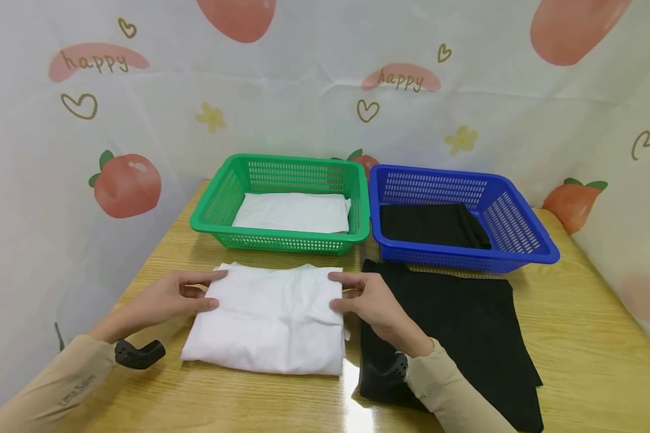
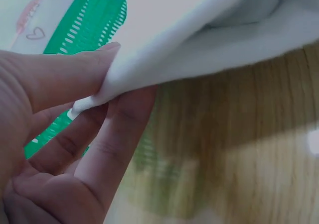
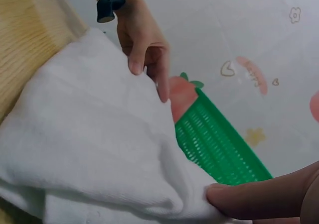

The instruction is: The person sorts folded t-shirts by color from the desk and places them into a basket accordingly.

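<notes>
A folded white cloth (image 1: 271, 325) is held by its two sides in front of the green basket (image 1: 281, 245). My left hand (image 1: 176, 294) pinches its left edge between thumb and fingers; the left wrist view shows the cloth (image 2: 149, 59) raised off the wood there, layers hanging apart. On the right edge, my right hand (image 1: 371, 300) grips with thumb and fingers. Only the thumb and a bit of finger of that hand (image 3: 269, 196) show in the right wrist view, against a bunched corner. Beside the right forearm lies a spread black cloth (image 1: 455, 337), partly covered by it.
Inside the green basket is another folded white cloth (image 1: 292, 211). A blue basket (image 1: 466, 257) stands to its right, holding folded black cloth (image 1: 428, 224). Both are near the back of the wooden table (image 1: 585, 337), before a printed curtain (image 1: 303, 126).
</notes>
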